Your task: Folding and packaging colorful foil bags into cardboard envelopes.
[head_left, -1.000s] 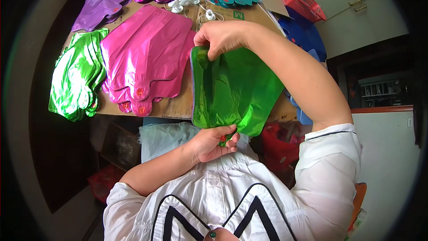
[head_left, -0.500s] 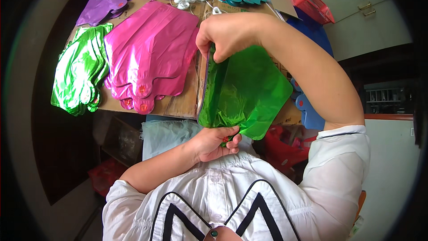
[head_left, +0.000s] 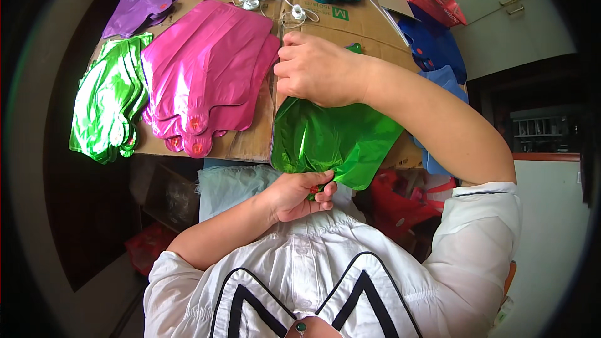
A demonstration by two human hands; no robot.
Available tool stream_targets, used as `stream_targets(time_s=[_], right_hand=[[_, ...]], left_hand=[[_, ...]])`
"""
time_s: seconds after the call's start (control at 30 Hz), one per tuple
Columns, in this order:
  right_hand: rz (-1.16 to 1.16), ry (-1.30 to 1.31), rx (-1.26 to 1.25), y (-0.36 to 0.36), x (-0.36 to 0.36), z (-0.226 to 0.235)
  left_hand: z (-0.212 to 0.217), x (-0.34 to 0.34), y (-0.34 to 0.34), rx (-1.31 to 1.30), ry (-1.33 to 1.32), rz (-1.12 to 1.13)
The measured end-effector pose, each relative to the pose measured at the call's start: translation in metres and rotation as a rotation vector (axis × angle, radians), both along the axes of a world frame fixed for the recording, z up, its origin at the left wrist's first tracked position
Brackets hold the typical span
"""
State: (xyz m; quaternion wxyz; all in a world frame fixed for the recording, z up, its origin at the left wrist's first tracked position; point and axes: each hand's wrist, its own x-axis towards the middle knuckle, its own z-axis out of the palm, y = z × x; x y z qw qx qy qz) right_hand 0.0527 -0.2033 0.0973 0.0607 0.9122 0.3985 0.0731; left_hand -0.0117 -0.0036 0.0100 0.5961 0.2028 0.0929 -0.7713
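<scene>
Left hand [head_left: 299,195]: pinching green balloon's [head_left: 332,141] lower tip, near chest.
Right hand [head_left: 316,69]: clenched on balloon's top edge.
Balloon: stretched between hands, over cardboard's [head_left: 341,22] near edge.
Beside: pink balloons [head_left: 206,81].

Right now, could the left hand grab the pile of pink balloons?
Probably yes. The pink balloons lie uncovered on the cardboard table, just up and left of the left hand, with nothing between. But that hand is pinching the green balloon's neck, so it would have to let go first.

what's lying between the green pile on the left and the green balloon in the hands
In the head view, a stack of pink foil balloons lies on the cardboard between the green pile and the held green balloon.
</scene>
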Motion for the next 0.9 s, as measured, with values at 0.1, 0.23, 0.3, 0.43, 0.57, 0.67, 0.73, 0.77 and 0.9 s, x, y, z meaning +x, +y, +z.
stream_targets(time_s=[0.1,0.23,0.3,0.43,0.57,0.67,0.73,0.77,0.9], right_hand=[[0.013,-0.068,-0.011,-0.003,-0.004,0.003],[0.077,-0.206,-0.024,-0.013,-0.011,0.01],[0.109,-0.232,0.006,-0.022,-0.018,0.008],[0.109,-0.273,-0.004,-0.041,-0.044,0.007],[0.076,-0.325,-0.005,-0.047,-0.064,-0.007],[0.022,-0.318,-0.015,-0.047,-0.077,-0.02],[-0.012,-0.291,-0.01,-0.047,-0.085,-0.023],[-0.031,-0.277,-0.008,-0.047,-0.087,-0.025],[-0.063,-0.211,-0.002,-0.048,-0.092,-0.025]], left_hand=[[-0.005,0.0,0.001,-0.027,0.027,0.002],[-0.014,-0.001,0.001,-0.07,0.061,0.008],[-0.012,-0.002,0.001,-0.054,0.054,0.021],[-0.009,-0.002,0.0,-0.062,0.048,0.033],[-0.007,-0.002,0.0,-0.008,0.015,0.035],[-0.006,-0.002,-0.001,0.005,0.027,0.024],[-0.003,-0.003,-0.001,0.001,0.012,0.029],[-0.001,-0.003,-0.001,0.021,-0.003,0.031],[0.003,-0.004,-0.001,0.035,-0.046,0.041]])
